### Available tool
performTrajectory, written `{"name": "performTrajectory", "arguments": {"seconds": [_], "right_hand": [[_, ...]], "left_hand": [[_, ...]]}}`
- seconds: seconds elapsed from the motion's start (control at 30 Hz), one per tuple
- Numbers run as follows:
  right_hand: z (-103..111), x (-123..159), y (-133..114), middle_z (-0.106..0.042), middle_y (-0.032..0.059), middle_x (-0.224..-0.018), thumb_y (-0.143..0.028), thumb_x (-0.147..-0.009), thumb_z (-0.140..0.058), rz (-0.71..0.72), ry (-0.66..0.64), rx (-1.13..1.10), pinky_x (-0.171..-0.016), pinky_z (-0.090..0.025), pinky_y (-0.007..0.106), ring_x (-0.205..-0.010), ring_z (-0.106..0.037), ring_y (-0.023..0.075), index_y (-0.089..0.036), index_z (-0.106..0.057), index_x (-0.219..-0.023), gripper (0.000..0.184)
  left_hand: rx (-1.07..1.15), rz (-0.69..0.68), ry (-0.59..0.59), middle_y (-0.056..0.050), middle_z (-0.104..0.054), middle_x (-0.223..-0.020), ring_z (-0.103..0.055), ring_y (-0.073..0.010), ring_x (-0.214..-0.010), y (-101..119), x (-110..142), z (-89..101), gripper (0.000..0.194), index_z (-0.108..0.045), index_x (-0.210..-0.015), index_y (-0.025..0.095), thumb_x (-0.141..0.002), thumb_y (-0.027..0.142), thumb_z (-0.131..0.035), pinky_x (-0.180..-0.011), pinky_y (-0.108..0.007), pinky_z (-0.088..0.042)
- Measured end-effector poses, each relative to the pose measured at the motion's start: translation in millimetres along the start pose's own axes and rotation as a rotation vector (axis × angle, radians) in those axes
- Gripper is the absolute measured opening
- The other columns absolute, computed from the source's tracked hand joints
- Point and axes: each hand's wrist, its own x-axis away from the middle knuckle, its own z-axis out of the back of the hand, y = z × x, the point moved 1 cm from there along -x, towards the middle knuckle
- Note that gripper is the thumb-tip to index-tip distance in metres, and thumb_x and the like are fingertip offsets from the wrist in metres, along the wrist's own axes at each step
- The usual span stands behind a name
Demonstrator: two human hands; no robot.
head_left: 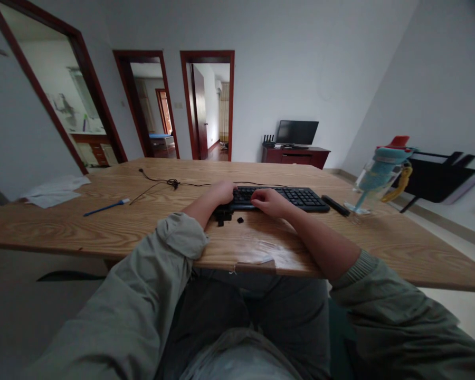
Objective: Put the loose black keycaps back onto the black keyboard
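Far out to the left of both hands, a crumpled white cloth (55, 191) lies near the table's (142, 227) left end, and a blue pen (106, 207) rests on the bare wood between it and the hands, well apart from either grip. Closer in, a thin black cable (170, 183) runs across the wood behind the left hand and on toward the keyboard's back edge, so it lies clear of the working area. The left hand (221, 192) sits on the left end of the black keyboard (279, 198), fingers curled down over the keys; how narrow its grip is, and whether it pinches anything, cannot be told from here. Just in front of that hand, a few small black pieces (223, 215) lie loose on the table, apparently keycaps, touching nothing but the wood. The right hand (269, 202) rests just beside the left one on the keyboard's middle keys, fingers bent downward and thumb tucked; its grip is likewise unreadable. The keyboard lies flat under both hands, within easy reach. Right of the right hand, a slim black bar (335, 205) lies just beside the keyboard's end, and farther right a teal bottle (380, 171) with a red lid stands well apart.
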Motion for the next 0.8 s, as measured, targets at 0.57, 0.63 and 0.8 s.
{"name": "performTrajectory", "arguments": {"seconds": [0.57, 0.63, 0.8], "right_hand": [[4, 1, -5, -0.061, -0.0001, -0.065, -0.023, -0.076, -0.052, 0.031, 0.034, -0.003, -0.055, -0.034, 0.024, -0.057, -0.048, 0.0105, -0.015, -0.065, -0.078, 0.016], [3, 1, -5, -0.06, -0.0001, -0.064, -0.023, -0.076, -0.052, 0.02, 0.025, -0.008, -0.055, -0.034, 0.023, -0.057, -0.048, 0.0106, -0.015, -0.065, -0.079, 0.015], [3, 3, -8, -0.059, -0.0006, -0.065, -0.027, -0.075, -0.057, 0.041, -0.045, -0.037, -0.053, -0.034, 0.023, -0.057, -0.048, 0.0104, -0.014, -0.066, -0.085, 0.019]], "left_hand": [[-0.066, -0.084, -0.093, -0.011, -0.073, -0.098, -0.067, -0.0235, -0.079, 5, 1, -0.2, 0.041, -0.075, -0.098, 0.02, -0.066, 0.004, -0.056, -0.074, -0.033, -0.051], [-0.061, -0.072, -0.121, -0.012, -0.074, -0.093, -0.067, -0.0234, -0.074, 7, -1, -0.9, 0.036, -0.075, -0.096, 0.019, -0.066, 0.006, -0.059, -0.072, -0.034, -0.051], [-0.066, -0.066, -0.146, -0.011, -0.074, -0.098, -0.067, -0.0224, -0.079, 4, 0, -0.6, 0.038, -0.074, -0.102, 0.019, -0.071, 0.01, -0.054, -0.074, -0.033, -0.051]]}}
